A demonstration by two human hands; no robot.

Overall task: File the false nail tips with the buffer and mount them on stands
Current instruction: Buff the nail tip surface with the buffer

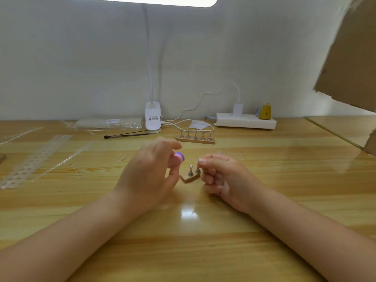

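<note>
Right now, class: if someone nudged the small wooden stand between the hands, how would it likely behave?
The small wooden stand looks light, so it would probably slide on the glossy table. Its low, flat base suggests it rarely tips; the metal pegs might wobble.

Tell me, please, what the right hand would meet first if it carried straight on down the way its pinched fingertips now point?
Most likely the metal stand on the near wooden base, right below the right hand and its clear nail tip; the gap is hard to judge.

Two stand blocks [194, 140]; one buffer [179, 156]; two hands [149, 171].
</note>
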